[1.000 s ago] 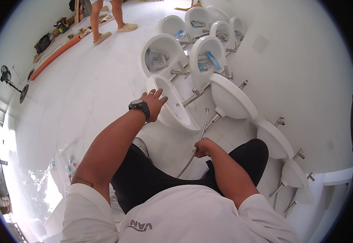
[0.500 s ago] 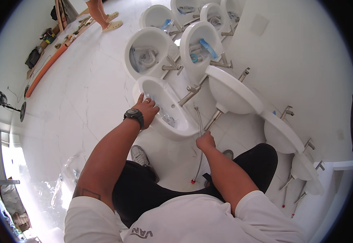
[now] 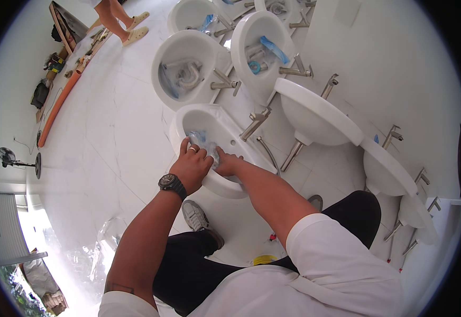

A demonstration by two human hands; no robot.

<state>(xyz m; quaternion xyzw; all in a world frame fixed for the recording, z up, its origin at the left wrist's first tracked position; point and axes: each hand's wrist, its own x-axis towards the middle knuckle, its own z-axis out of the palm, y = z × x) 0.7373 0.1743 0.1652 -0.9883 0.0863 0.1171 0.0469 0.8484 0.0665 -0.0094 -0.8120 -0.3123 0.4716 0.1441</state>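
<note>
Right in front of me lies a white wash basin [image 3: 214, 120], tilted on the floor, with a steel faucet [image 3: 255, 124] at its right edge. Inside its bowl is a crumpled clear plastic bag [image 3: 205, 141] with a bluish part; its contents cannot be made out. My left hand [image 3: 192, 166], below a black wristwatch [image 3: 173, 185], reaches over the near-left rim with bent fingers on the bag. Close beside it, my right hand [image 3: 227, 161] is inside the bowl, fingers closed on the same plastic. A braided hose [image 3: 267, 153] hangs behind the basin's right side.
More basins with faucets stand around, including one holding bagged pipe parts [image 3: 188, 74] and an upturned-looking one [image 3: 317, 113] at right. A yellow roll [image 3: 265, 259] lies between my legs. An orange pipe [image 3: 60, 108], a fan [image 3: 21, 161] and another person's feet [image 3: 135, 36] are at left.
My right hand has left the hose by the faucet and moved up and left into the bowl, beside my left hand. The plastic bag is now bunched under both hands. The view has shifted slightly.
</note>
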